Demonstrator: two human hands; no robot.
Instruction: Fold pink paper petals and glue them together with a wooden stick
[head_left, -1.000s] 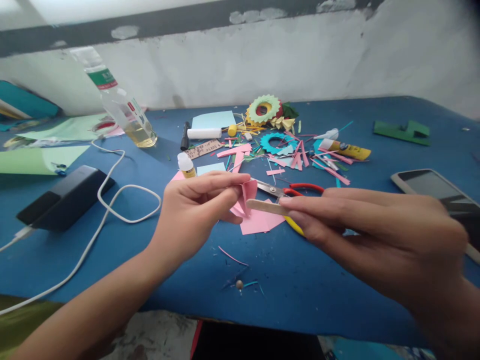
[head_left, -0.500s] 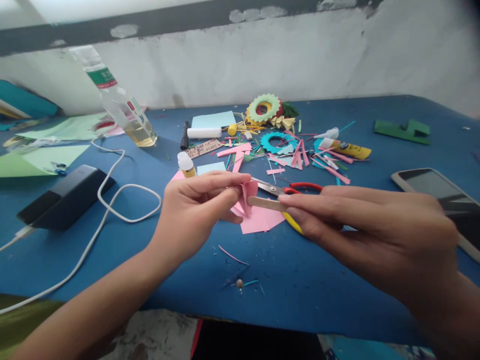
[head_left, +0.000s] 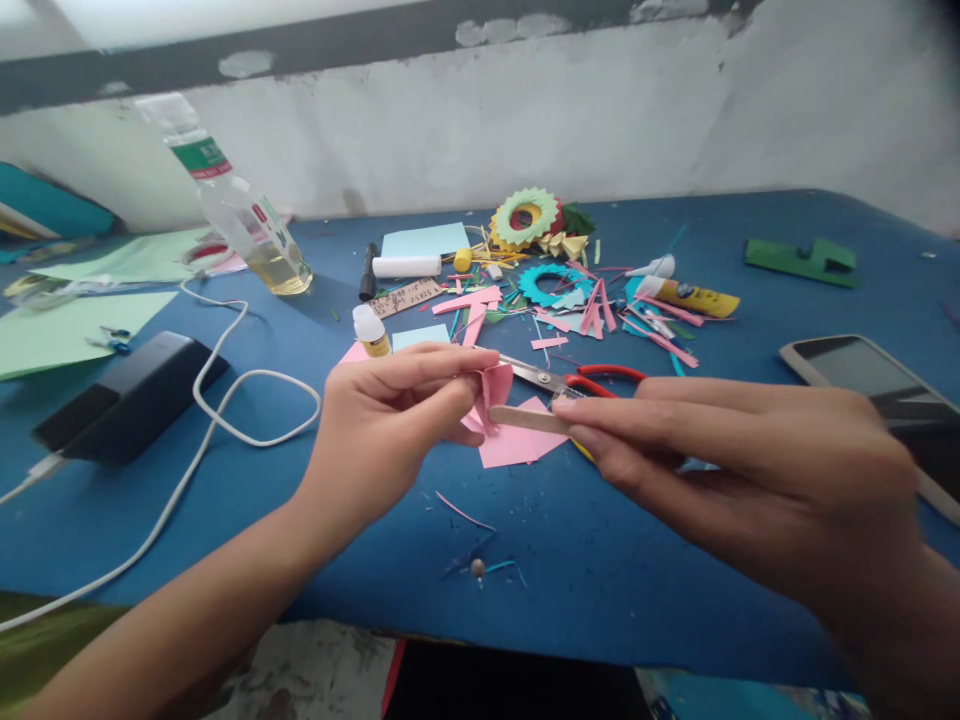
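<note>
My left hand (head_left: 390, 425) pinches a small folded pink paper piece (head_left: 491, 388) between thumb and fingers, held just above the blue table (head_left: 585, 560). My right hand (head_left: 750, 470) grips a flat wooden stick (head_left: 525, 418), whose tip touches the folded pink piece. Beneath them a pink paper sheet (head_left: 517, 445) lies flat on the table. Red-handled scissors (head_left: 577, 380) rest just behind the stick.
Paper scraps, a teal paper ring (head_left: 551, 285), a green-and-yellow paper flower (head_left: 529, 220) and a yellow glue tube (head_left: 694, 297) crowd the back middle. A small glue bottle (head_left: 371, 330), plastic bottle (head_left: 240, 215), black power bank (head_left: 124, 395) with white cable and phone (head_left: 874, 385) lie around.
The stick in my right hand has shifted slightly left and down against the pink piece. My left hand has barely moved.
</note>
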